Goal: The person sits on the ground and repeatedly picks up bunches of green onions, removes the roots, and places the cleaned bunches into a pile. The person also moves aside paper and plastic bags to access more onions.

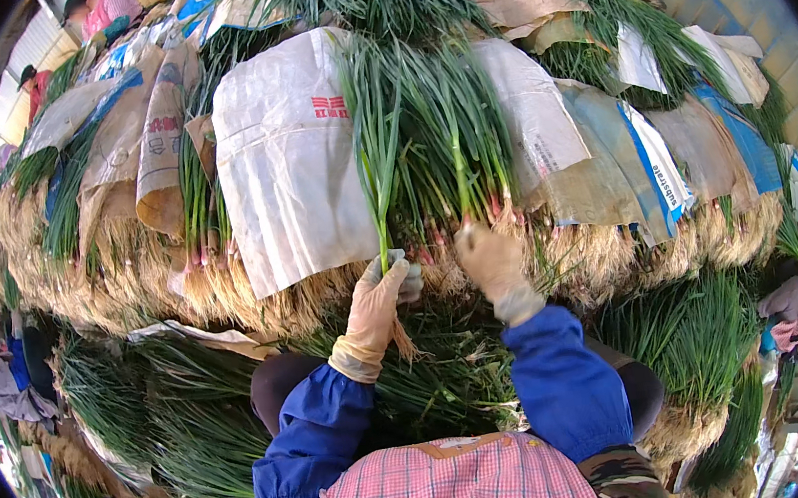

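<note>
My left hand (373, 311), in a thin pale glove, is closed around the lower stem of a green onion (381, 207); its leaves point up and its pale roots hang below the hand. My right hand (493, 264), gloved too, has its fingers at the root end of a green onion stalk (461, 175) in the pile before me. Whether it grips that stalk cannot be told. Many more green onions (426, 98) lie there side by side, with roots towards me. A white woven plastic sack (285, 158) covers the onions just left of them.
More sacks (539, 115) and root ends (584, 257) line the long heap. Bundles of green onions lie at my left (206, 433) and right (683, 342). Loose green leaves (450, 376) lie between my knees. Other people sit across the heap and at both sides, beyond arm's reach.
</note>
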### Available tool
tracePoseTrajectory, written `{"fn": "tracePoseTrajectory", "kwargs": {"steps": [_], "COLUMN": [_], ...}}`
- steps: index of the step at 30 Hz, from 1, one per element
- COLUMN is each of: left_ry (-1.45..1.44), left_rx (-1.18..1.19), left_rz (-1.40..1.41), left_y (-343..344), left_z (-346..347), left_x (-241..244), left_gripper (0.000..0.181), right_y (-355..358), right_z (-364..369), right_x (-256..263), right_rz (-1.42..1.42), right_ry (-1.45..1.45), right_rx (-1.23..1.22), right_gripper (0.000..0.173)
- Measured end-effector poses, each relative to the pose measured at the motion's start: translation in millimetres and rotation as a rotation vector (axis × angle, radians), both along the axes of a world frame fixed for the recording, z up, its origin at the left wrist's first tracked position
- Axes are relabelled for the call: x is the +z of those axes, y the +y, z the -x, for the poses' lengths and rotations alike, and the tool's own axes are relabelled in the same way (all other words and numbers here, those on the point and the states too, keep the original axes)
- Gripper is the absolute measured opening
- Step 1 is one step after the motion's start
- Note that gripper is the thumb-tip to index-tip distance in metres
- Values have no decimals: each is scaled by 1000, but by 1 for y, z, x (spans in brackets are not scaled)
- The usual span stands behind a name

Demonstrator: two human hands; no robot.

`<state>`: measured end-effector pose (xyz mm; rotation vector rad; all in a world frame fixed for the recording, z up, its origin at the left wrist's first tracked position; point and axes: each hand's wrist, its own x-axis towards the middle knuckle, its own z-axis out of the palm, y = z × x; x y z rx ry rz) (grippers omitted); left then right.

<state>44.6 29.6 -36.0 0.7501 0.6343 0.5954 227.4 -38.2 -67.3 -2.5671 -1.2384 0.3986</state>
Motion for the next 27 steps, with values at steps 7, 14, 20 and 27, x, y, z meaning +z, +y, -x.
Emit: {"fn": "tracePoseTrajectory", "kwargs": {"steps": [7,14,20,27], "left_ry": [188,217,260,189], "left_rx": [-120,-253,-303,-86], "left_rz": [-117,-2,-41,-50], "left_y": [0,-17,-21,10], "left_z": [1,-5,0,11], "left_x": [-12,7,12,20], "left_gripper": [18,14,13,12], "right_y": [-54,-6,-26,-54], "right_z": [86,57,65,33], "right_x": [-24,-24,-21,-16], "right_rz": [-373,-864,-1285,-264], "right_ry": [478,2036,2069,1393], "right_rx": [472,-437,-482,359], "right_gripper": [22,37,22,30]}}
